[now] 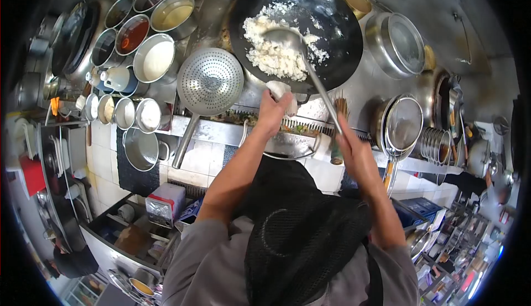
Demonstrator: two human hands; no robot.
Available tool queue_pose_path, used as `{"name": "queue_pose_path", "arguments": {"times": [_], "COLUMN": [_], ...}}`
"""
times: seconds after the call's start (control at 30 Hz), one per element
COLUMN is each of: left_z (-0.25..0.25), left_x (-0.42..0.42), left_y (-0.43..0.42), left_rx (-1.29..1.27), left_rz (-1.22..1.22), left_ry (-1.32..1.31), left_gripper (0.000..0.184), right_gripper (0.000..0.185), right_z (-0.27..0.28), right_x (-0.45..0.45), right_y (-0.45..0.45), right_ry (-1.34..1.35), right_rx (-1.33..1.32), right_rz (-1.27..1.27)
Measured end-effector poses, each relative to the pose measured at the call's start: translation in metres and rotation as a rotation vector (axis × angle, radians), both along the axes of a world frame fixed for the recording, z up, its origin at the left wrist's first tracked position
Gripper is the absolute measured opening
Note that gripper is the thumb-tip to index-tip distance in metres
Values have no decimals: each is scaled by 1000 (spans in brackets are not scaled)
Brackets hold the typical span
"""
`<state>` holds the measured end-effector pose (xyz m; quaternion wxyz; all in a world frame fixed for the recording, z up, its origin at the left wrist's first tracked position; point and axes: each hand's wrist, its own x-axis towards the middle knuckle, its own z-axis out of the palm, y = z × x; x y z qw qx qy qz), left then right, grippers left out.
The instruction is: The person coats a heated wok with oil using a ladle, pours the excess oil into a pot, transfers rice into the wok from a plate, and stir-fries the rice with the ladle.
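Note:
A black wok (340,35) sits on the stove with loose white rice (279,57) heaped toward its near left side. My left hand (272,111) is closed around a folded white cloth (280,91) at the wok's near rim; the part of the rim under the cloth is hidden. With fingers wrapped round it, my right hand (357,154) grips the long handle of a metal ladle (318,82). The ladle's bowl rests in the rice, slightly blurred. Left of the wok lies a large perforated strainer (210,79), its handle pointing toward me.
Metal pots of sauces and a white powder-like content (155,58) crowd the left side, with small seasoning bowls (148,115) in front. A metal pot (141,148) hangs low at left. Stacked sieves (404,123) and a lidded steel pot (395,46) stand at right.

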<state>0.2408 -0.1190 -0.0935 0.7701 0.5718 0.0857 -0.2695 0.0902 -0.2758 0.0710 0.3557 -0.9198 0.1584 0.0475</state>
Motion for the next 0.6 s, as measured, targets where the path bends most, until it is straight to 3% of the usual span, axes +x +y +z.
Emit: {"name": "queue_pose_path", "arguments": {"times": [0.07,0.13,0.23,0.3,0.37,0.4,0.57,0.6], "left_z": [2,16,18,5,2,2,16,17], "left_x": [3,1,5,3,2,4,5,6], "left_y": [-1,-1,-2,0,-2,-2,-3,-1], "left_rx": [-5,-61,-74,-85,-88,-86,-55,-94], "left_rz": [16,2,6,14,28,38,33,22], "left_ry": [-50,81,88,88,82,62,100,113], "left_gripper": [47,45,44,46,47,48,46,44], "right_gripper": [49,47,45,45,47,46,42,42], "right_z": [-7,-59,-24,32,62,72,-23,-41], "right_x": [-7,16,45,25,-10,-19,54,66], "right_y": [10,1,-18,-32,-55,-61,-84,-93], "right_ry": [107,81,-9,195,63,169,297,113], "right_rx": [-42,-229,-206,-285,-472,-531,-658,-566], "right_rz": [99,84,114,98,244,273,90,95]}}
